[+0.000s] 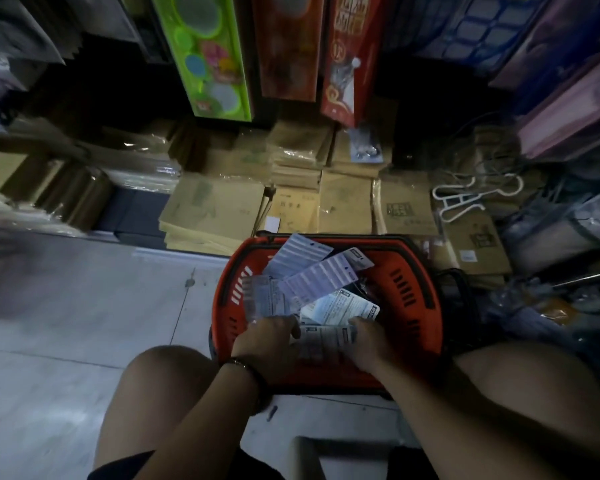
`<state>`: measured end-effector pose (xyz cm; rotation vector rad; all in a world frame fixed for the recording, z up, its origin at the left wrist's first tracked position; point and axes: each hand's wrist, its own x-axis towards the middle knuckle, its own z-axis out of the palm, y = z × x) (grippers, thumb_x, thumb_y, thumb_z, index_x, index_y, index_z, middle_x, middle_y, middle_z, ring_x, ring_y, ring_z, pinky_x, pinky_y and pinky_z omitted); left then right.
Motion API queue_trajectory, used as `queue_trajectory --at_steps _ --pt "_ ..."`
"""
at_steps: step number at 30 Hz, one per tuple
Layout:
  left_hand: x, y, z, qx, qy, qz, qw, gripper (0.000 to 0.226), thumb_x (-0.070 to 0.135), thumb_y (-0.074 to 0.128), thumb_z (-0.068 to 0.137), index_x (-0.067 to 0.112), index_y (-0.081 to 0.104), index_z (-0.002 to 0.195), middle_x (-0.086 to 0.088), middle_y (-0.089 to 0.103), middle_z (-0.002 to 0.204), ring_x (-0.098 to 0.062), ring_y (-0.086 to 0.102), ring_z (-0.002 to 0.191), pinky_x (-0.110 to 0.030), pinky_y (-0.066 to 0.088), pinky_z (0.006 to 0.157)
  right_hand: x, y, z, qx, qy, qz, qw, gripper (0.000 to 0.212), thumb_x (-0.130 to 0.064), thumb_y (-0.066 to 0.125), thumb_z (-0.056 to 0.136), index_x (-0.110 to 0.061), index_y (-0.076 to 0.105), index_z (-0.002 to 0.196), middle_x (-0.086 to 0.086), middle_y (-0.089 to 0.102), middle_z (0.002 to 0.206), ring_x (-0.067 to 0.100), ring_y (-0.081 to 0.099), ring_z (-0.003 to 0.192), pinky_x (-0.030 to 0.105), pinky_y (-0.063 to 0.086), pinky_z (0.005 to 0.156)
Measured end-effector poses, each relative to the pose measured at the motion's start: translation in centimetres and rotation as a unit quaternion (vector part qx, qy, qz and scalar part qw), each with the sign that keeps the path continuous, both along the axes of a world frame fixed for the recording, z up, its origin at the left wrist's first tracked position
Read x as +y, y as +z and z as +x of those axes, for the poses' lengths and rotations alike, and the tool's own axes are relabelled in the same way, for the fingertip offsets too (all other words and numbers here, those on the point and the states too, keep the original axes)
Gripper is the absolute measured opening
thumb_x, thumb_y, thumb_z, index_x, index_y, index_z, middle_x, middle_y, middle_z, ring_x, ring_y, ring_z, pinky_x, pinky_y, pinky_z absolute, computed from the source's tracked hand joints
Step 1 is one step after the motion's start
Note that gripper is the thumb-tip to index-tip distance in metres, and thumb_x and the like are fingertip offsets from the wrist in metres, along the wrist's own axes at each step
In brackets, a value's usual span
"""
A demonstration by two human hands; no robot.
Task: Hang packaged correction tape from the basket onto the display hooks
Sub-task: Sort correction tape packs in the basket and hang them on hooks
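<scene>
Big red basket (413,306) sits on the floor, just near of the brown envelope stacks (215,209), loaded with correction tape packs (317,277). Left hand (267,341) and right hand (369,344) each pinch one end of the nearest pack (326,336).

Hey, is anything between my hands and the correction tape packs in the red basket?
Nothing visible does. The left hand and right hand are inside the red plastic basket, holding a white carded correction tape pack between them. The display hooks are out of view.
</scene>
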<state>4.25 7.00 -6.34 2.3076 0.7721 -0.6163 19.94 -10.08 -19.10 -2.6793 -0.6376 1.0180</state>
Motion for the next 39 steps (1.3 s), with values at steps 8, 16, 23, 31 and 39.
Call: queue_trajectory --at_steps 8,16,23,31,39 --pt "-0.1 -0.9 0.8 -0.006 0.011 -0.003 1.0 0.018 0.042 0.062 0.099 0.034 0.065 0.115 0.001 0.07 0.123 -0.022 0.068 0.111 -0.044 0.061 0.095 -0.4 -1.7 -0.5 0.0 -0.096 0.088 0.991 0.031 -0.02 0.073 0.069 -0.017 0.047 0.051 -0.003 0.05 0.054 0.022 0.059 0.062 0.034 0.046 0.056" --pt "-0.5 -1.1 1.3 -0.019 0.015 -0.001 1.0 0.019 0.04 0.062 0.101 0.029 0.068 0.115 -0.001 0.073 0.12 -0.023 0.071 0.107 -0.045 0.062 0.094 -0.7 0.2 0.6 0.081 -0.401 0.193 0.892 0.008 -0.005 0.077 0.09 0.0 0.072 0.087 0.009 0.066 0.076 0.02 0.059 0.071 0.023 0.043 0.05" --pt "-0.7 -1.6 1.3 0.002 0.009 -0.003 1.0 0.024 0.042 0.066 0.099 0.031 0.067 0.121 -0.001 0.069 0.128 -0.024 0.067 0.116 -0.044 0.061 0.098 0.0 0.5 0.7 0.106 -0.482 0.202 0.846 0.017 0.0 0.083 0.081 0.0 0.071 0.094 0.014 0.069 0.08 0.022 0.064 0.069 0.022 0.044 0.056" --pt "-0.9 -1.6 1.0 -0.005 0.011 0.0 1.0 0.048 0.049 0.072 0.094 0.032 0.056 0.137 -0.005 0.062 0.139 -0.027 0.064 0.123 -0.046 0.058 0.1 1.7 2.1 0.3 0.209 -0.489 0.209 0.821 0.006 -0.001 0.076 0.082 -0.006 0.074 0.084 0.019 0.076 0.086 0.028 0.071 0.067 0.047 0.063 0.065" --pt "-1.6 -1.2 0.4 -0.058 -0.04 0.062 0.996 0.087 0.043 0.076 0.093 0.048 0.021 0.16 -0.004 0.02 0.175 -0.038 0.022 0.159 -0.057 0.036 0.124 2.3 10.1 0.1 0.272 -0.462 0.264 0.802 0.008 0.0 0.067 0.089 -0.002 0.069 0.096 0.019 0.069 0.078 0.025 0.062 0.06 0.028 0.053 0.043"
